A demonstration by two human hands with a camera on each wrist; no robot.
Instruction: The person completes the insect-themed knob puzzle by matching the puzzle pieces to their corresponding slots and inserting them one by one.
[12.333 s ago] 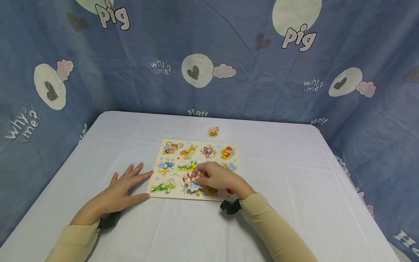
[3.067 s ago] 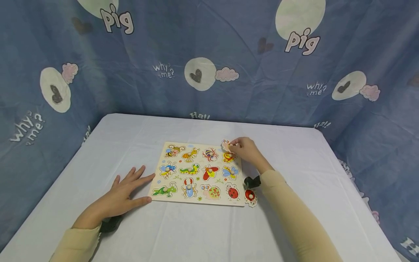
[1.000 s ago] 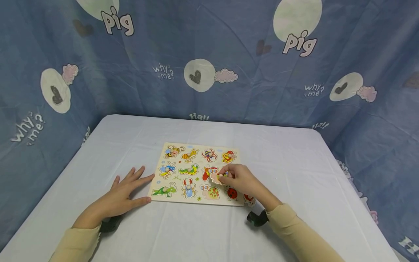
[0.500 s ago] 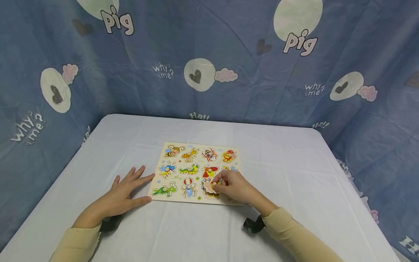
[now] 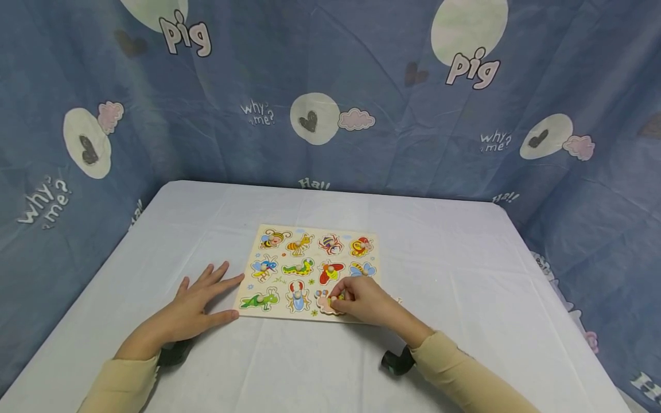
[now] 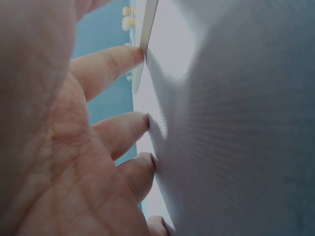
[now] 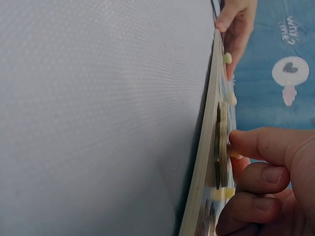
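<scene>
The wooden insect puzzle board (image 5: 281, 281) lies flat on the table. My right hand (image 5: 372, 301) pinches the small knob of a snail puzzle piece (image 5: 325, 304) over the bottom row, third from the left. In the right wrist view, the edge of the snail piece (image 7: 224, 142) sits just off the board's face, close above it. My left hand (image 5: 193, 307) rests on the cloth with fingers spread; its thumb and index fingertip touch the board's left edge. In the left wrist view, the index finger (image 6: 110, 69) meets that edge. My right hand hides the board's lower right corner.
Other knobbed pieces sit in the board, among them a beetle (image 5: 298, 297), a caterpillar (image 5: 298, 267) and a spider (image 5: 330, 244). A sliver of the ladybug piece (image 5: 399, 300) shows past my right hand, off the board's right edge. White cloth (image 5: 465, 275) covers the table.
Earlier my right hand held the beetle piece, which now sits in the board. It then lifted the snail piece from beyond the board and brought it down to the bottom row. Left hand stays.
</scene>
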